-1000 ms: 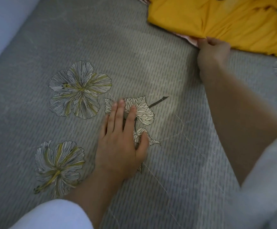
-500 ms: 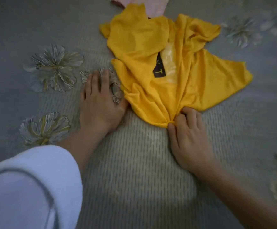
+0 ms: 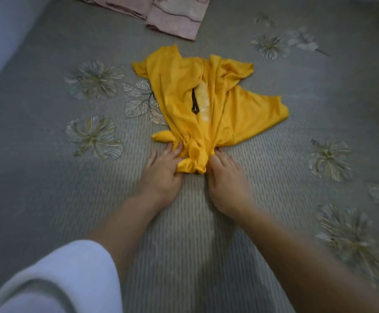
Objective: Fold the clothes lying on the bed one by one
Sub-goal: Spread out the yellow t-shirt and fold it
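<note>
Two-handed grip clenched on the bunched near hem of the shirt (image 3: 179,86): left hand (image 3: 161,175) on its left, right hand (image 3: 225,184) on its right, equally near; long axis pointing away.

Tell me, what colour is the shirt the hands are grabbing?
Yellow. The shirt shows best in the head view.

One head-worn wide-angle view, facing forward and down, close over the bed (image 3: 48,181)
</note>
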